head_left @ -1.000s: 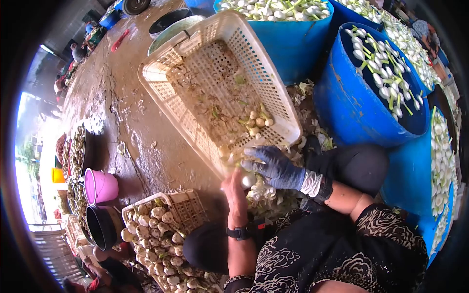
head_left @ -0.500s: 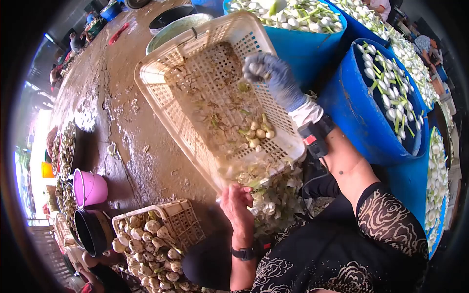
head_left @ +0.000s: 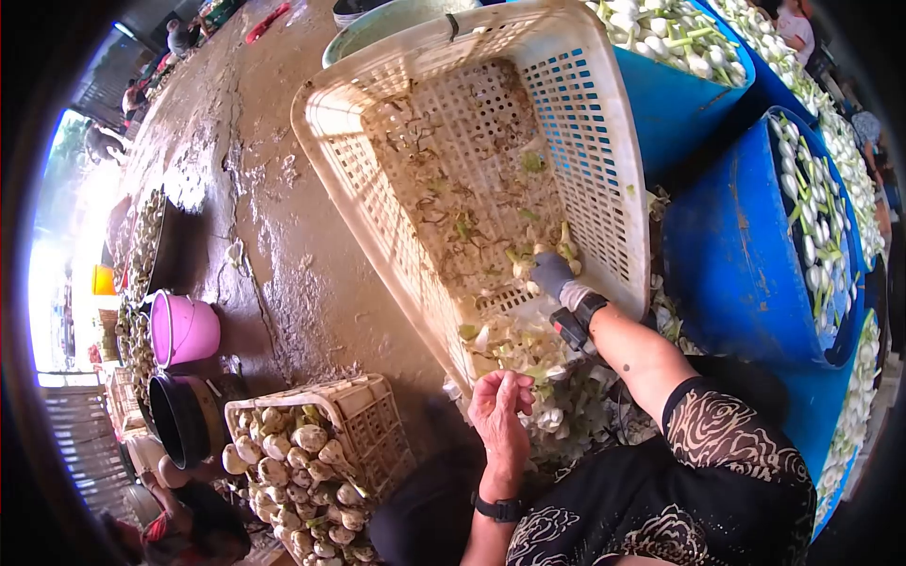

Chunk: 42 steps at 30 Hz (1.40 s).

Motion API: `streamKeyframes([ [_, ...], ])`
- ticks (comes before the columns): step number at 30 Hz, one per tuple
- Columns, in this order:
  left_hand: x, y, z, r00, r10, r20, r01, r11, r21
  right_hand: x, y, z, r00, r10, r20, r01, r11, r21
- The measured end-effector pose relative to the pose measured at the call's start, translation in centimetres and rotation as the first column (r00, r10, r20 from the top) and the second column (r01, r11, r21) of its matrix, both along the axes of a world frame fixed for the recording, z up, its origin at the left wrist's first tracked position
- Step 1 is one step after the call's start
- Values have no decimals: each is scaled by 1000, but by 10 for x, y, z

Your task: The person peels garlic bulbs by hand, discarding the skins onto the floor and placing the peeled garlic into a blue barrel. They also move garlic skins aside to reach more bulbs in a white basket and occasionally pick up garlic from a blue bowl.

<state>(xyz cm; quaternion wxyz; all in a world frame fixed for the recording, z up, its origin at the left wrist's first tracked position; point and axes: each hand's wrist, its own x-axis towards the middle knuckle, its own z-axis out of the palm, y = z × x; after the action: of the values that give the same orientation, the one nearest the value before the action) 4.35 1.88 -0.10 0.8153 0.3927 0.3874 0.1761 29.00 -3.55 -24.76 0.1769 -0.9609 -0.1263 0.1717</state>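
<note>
At the far left, a pink plastic bucket [head_left: 191, 328] stands on the wet brown floor [head_left: 321, 311], just behind a round black bucket [head_left: 181, 422]. Near them, a tan slatted plastic crate [head_left: 382, 434] is heaped with dirt-streaked, cream-coloured round bulbs [head_left: 293, 462]. The bare left hand [head_left: 500, 415] is raised by the near end of a large cream perforated plastic basket [head_left: 599, 141], fingers half curled; whether it holds anything cannot be told. Inside the basket, the grey-gloved right hand [head_left: 554, 275] reaches down to a few pale bulbs with green stems [head_left: 568, 247], fingers bent, its grip hidden. Farther right, a tilted blue plastic drum [head_left: 727, 255] contains white bulbs with long green stalks [head_left: 819, 231].
</note>
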Motion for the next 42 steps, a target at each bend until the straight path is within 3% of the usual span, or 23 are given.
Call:
streamKeyframes([
  [2, -4, -2, -6, 1000, -29, 8, 30, 999, -24, -5, -11, 37, 979, 146, -143, -62, 880, 471],
  [4, -6, -4, -8, 1000, -21, -13, 20, 999, -32, -32, -9, 95, 967, 133, -218, 16, 821, 571],
  [6, -4, -8, -4, 999, -8, -35, 7, 999, -33, -64, -10, 162, 889, 324, -322, 118, 519, 847],
  [8, 0, -13, 4, 997, 52, -50, -56, 994, -90, -100, -8, 206, 905, 301, -302, 132, 476, 870],
  [10, -5, -12, -2, 999, 32, 22, -29, 993, -113, -130, -11, 223, 746, 415, -520, 410, 329, 851],
  [12, -10, -11, -8, 984, -39, 176, 53, 995, -79, -146, -16, 221, 857, 390, -337, 196, 358, 913],
  [13, -13, -12, -6, 986, -11, 166, 20, 998, -54, -153, -18, 236, 955, 243, -168, 57, 405, 913],
  [14, -16, -13, -4, 985, -16, 174, 25, 998, -49, -152, -21, 240, 958, 239, -159, 52, 401, 915],
  [16, -21, -14, -1, 990, -49, 133, 21, 978, 205, -142, -32, 241, 967, 242, 74, -229, 711, 665],
  [18, -21, -17, 5, 988, -5, 156, -30, 974, 223, -145, -40, 229, 961, 276, 23, -219, 704, 675],
  [20, -26, -22, 19, 997, -49, -65, 79, 798, 598, -158, -46, 229, 929, 364, 74, -314, 663, 679],
  [21, -28, -23, 22, 989, -69, -129, 139, 708, 692, -159, -47, 228, 931, 357, -81, -273, 824, 497],
  [24, -33, -23, 18, 991, -96, -92, 132, 796, 591, -169, -46, 218, 937, 346, 48, -315, 777, 546],
  [26, -37, -22, 17, 992, -109, -70, 129, 805, 578, -172, -51, 221, 937, 347, 49, -308, 750, 586],
  [29, -38, -20, 9, 990, -137, 9, 121, 902, 415, -174, -60, 234, 928, 371, 38, -292, 661, 691],
  [32, -39, -23, 16, 979, -155, 131, 105, 939, 327, -171, -70, 235, 893, 443, 84, -372, 619, 692],
  [35, -40, -19, 29, 978, -151, 143, 110, 960, 258, -170, -79, 246, 835, 515, 193, -472, 490, 733],
  [38, -38, -16, 19, 963, -179, 200, 125, 958, 258, -169, -86, 266, 827, 549, 117, -419, 464, 781],
  [39, -38, -13, 17, 963, -182, 200, 127, 958, 259, -164, -88, 261, 792, 592, 148, -502, 495, 709],
  [41, -41, -7, 16, 904, -306, 297, 321, 947, -1, -163, -96, 278, 758, 624, 192, -577, 504, 642],
  [42, -41, -8, 16, 904, -309, 295, 324, 946, -3, -163, -98, 286, 717, 657, 232, -649, 509, 566],
])
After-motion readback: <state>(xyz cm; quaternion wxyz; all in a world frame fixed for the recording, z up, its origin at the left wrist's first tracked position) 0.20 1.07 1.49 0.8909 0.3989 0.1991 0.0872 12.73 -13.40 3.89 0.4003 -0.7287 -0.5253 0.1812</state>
